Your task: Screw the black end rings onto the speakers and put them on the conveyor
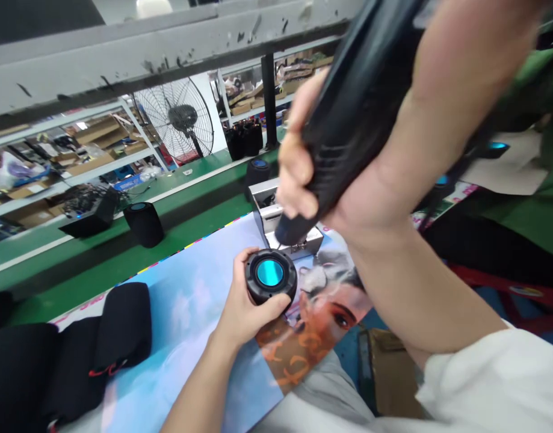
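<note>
My left hand [248, 313] is closed around a round black speaker [254, 290] whose end faces up, with a shiny blue disc [270, 273] at its centre. My right hand [370, 174] grips a large black electric screwdriver [348, 102], slanted with its narrow end down and to the left. That end is just above the speaker and in front of a silver metal screw feeder [262, 204]; whether it touches the feeder cannot be made out. Under both hands lies a printed poster sheet [181, 337] in light blue.
Black fabric-covered pieces [125, 322] with red wires lie at the left. A black cylindrical speaker [144, 224] stands on the green bench [190, 225] behind, near a black bin [93, 210]. A fan [181, 117] and loaded shelves are farther back; a metal beam [123, 54] crosses above.
</note>
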`<state>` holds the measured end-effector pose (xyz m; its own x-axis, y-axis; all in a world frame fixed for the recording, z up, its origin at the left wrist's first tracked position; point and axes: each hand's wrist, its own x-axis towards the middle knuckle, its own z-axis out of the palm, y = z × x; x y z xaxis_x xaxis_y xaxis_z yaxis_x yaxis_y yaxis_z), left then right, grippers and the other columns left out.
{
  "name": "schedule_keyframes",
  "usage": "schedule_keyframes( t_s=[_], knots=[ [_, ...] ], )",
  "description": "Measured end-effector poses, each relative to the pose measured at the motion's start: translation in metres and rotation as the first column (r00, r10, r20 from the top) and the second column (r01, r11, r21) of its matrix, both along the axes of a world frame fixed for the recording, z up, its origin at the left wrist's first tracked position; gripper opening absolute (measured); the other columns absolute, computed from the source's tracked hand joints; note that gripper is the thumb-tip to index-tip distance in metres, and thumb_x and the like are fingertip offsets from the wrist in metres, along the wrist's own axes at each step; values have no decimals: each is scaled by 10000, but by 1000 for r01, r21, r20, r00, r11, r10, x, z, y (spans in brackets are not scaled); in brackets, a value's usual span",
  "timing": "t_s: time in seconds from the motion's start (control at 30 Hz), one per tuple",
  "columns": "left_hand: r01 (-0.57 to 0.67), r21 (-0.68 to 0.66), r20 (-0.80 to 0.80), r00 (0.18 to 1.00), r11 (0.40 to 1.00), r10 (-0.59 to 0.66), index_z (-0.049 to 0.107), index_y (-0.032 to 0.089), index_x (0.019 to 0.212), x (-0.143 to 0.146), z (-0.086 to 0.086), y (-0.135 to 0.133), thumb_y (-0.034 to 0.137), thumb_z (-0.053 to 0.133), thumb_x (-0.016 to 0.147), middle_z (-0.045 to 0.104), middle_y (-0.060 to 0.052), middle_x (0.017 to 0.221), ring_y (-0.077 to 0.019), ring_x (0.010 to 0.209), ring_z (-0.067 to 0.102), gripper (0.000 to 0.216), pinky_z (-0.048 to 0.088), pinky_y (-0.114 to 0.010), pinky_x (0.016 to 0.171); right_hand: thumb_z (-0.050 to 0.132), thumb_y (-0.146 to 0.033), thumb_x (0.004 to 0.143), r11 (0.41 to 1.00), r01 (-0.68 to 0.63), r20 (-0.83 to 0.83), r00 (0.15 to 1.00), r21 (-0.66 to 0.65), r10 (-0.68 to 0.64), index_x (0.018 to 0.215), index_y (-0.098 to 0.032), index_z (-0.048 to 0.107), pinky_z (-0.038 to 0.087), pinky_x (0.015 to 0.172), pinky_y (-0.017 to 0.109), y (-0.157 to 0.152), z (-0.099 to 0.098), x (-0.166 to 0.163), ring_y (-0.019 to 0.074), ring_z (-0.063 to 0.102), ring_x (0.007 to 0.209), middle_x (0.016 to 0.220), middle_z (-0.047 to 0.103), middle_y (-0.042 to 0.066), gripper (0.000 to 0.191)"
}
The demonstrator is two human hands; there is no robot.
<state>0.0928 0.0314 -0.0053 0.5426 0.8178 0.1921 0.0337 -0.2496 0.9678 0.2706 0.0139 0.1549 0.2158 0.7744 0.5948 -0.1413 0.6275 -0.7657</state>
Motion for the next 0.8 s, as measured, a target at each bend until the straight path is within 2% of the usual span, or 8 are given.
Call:
schedule_keyframes(
  t_s=[0.07,0.13,0.27,0.47,0.57,0.63,0.73,0.8],
  knots=[
    [21,-1,21,1000,1000,-21,453,223,1393,0,-1,-1,489,923,736,696,-120,1319,-323,1216,718,852,570,-463,1083,818,-850,729,993,97,-85,992,64,-91,751,-220,618,374,308,277,15,-16,16,119,479,372,548,537,-34,661],
    [25,8,29,999,1000,-25,457,226,1377,1,-1,0,481,919,739,696,-121,1312,-325,1215,721,828,573,-464,1079,831,-790,774,978,202,-87,977,52,-197,676,-215,589,319,284,265,31,-36,27,114,469,348,512,521,-27,631],
    [43,17,22,999,999,-44,452,228,1371,1,-1,1,514,910,759,694,-123,1308,-328,1213,723,816,582,-463,1067,799,-779,819,969,245,-59,968,2,-245,626,-221,545,292,286,236,50,-70,33,107,463,309,469,500,-37,643],
    [56,13,21,998,998,-56,441,231,1389,0,-2,2,545,916,758,684,-126,1336,-339,1243,709,850,559,-481,1099,787,-775,833,972,225,-51,972,-69,-229,646,-209,541,329,310,213,49,-82,34,101,488,324,493,519,-48,645],
    [63,6,32,998,998,-63,441,238,1388,0,-5,2,538,914,761,687,-114,1328,-331,1232,710,840,562,-473,1088,794,-742,838,972,182,-49,980,-150,-191,633,-209,542,315,295,228,42,-75,36,114,482,315,491,531,-37,624],
    [75,1,47,996,997,-75,436,244,1389,0,-6,1,550,916,761,689,-109,1323,-326,1226,712,847,563,-467,1085,825,-724,809,973,178,-65,980,-145,-189,658,-211,576,324,291,257,33,-61,33,124,478,325,508,546,-31,590],
    [94,-4,69,993,996,-94,432,249,1389,0,-7,1,573,926,753,685,-108,1337,-328,1248,702,868,551,-464,1110,804,-774,783,983,178,-104,978,-36,-181,785,-216,623,406,373,271,16,-25,19,100,474,425,584,532,-55,587],
    [91,-12,62,994,996,-90,435,250,1386,0,-7,1,586,934,742,674,-108,1353,-333,1269,688,881,539,-465,1128,610,-855,867,983,163,-131,976,-87,-174,827,-246,555,432,431,237,6,3,4,88,517,487,590,472,-82,612]
  ],
)
